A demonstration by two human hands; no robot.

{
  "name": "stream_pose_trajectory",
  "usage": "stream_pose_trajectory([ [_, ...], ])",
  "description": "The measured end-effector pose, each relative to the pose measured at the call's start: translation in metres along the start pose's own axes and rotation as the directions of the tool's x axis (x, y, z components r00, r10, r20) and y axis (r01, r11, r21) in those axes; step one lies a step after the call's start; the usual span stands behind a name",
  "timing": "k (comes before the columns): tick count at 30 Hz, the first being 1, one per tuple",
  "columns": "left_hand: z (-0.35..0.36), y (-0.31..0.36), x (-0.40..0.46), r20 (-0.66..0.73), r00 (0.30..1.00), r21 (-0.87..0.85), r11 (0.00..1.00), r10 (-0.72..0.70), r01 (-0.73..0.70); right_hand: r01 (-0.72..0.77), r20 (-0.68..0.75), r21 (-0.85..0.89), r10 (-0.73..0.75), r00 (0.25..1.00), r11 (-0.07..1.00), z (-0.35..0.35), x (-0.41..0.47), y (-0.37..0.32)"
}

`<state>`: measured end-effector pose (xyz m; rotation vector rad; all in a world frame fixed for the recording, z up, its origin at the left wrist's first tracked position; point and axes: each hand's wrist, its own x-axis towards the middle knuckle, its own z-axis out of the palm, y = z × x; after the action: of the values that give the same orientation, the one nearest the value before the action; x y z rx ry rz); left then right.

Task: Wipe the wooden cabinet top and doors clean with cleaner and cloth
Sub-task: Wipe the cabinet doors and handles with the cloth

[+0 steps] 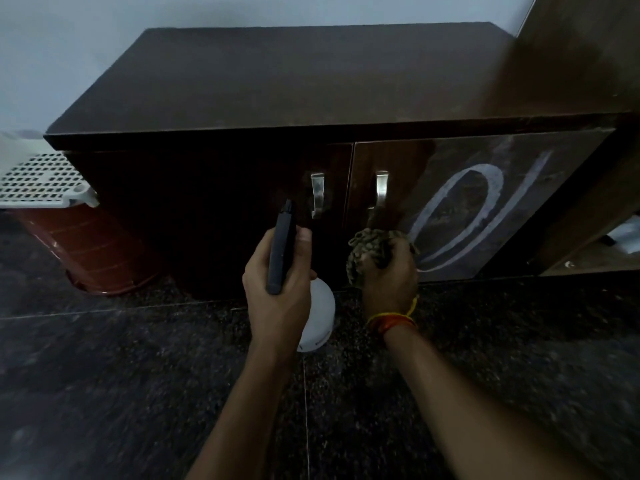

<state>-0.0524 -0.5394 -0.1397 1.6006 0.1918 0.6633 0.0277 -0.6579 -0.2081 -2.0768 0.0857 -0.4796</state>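
A white perforated plastic basket (41,180) sits atop a reddish-brown plastic bin (93,251). Both stand on the dark speckled stone floor (104,393).

A home. A low wooden cabinet (277,81) stands on a dark granite floor (104,375). A plastic laundry basket (52,188) sits beside it.

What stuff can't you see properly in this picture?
Head view only:
- Spray bottle: the left hand covers most of its white body; any label is hidden.
- Cloth: bunched in the right hand, so its full shape is hidden.
- Left cabinet door: too dark to tell whether it is clean.
- Basket: cut off by the left edge.
- White thing at the right edge: cut off and blurred.
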Motion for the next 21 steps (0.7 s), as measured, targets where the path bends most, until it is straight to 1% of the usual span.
stream_pose_trajectory([
  [2, 0.0, -0.003, 0.0, 0.008, 1.0, 0.006, 1.0, -0.006, 0.006, 0.043, -0.081, 0.046, -0.039, 0.996, 0.998, 0.003, 0.004, -0.009],
  [4, 0.002, -0.005, 0.0, 0.023, 1.0, 0.017, 1.0, -0.01, 0.01, 0.082, -0.147, 0.044, -0.075, 0.986, 0.996, 0.006, 0.007, -0.017],
  [6, 0.004, -0.006, 0.0, 0.036, 0.999, 0.02, 1.0, -0.019, 0.019, 0.063, -0.102, 0.034, -0.059, 0.993, 0.997, 0.008, 0.004, -0.013],
  [8, 0.005, -0.009, -0.001, 0.043, 0.999, 0.027, 0.999, -0.03, 0.029, -0.015, -0.005, -0.009, 0.015, 1.0, 1.0, 0.008, 0.001, -0.003],
  [10, 0.005, -0.012, -0.004, 0.042, 0.998, 0.033, 0.999, -0.04, 0.039, -0.076, 0.052, -0.054, 0.079, 0.996, 0.996, 0.007, 0.0, 0.007],
  [12, 0.005, -0.014, -0.006, 0.047, 0.998, 0.032, 0.998, -0.049, 0.047, -0.113, 0.026, -0.035, 0.114, 0.993, 0.993, 0.006, 0.002, 0.003],
  [14, 0.004, -0.014, -0.006, 0.051, 0.997, 0.036, 0.998, -0.059, 0.058, -0.122, -0.067, 0.06, 0.126, 0.99, 0.991, 0.008, 0.004, -0.012],
  [15, 0.005, -0.014, -0.006, 0.052, 0.997, 0.036, 0.998, -0.063, 0.061, -0.096, -0.118, 0.1, 0.107, 0.987, 0.99, 0.009, 0.004, -0.019],
  [17, 0.005, -0.013, -0.005, 0.052, 0.997, 0.04, 0.998, -0.051, 0.048, -0.024, -0.18, 0.117, 0.045, 0.983, 0.993, 0.01, 0.005, -0.028],
  [19, 0.006, -0.011, -0.003, 0.051, 0.998, 0.042, 0.999, -0.035, 0.033, 0.004, -0.155, 0.09, 0.01, 0.988, 0.996, 0.01, 0.003, -0.026],
  [21, 0.006, -0.011, -0.002, 0.052, 0.998, 0.043, 0.999, -0.019, 0.016, -0.022, -0.092, 0.034, 0.025, 0.995, 0.999, 0.01, -0.001, -0.017],
])
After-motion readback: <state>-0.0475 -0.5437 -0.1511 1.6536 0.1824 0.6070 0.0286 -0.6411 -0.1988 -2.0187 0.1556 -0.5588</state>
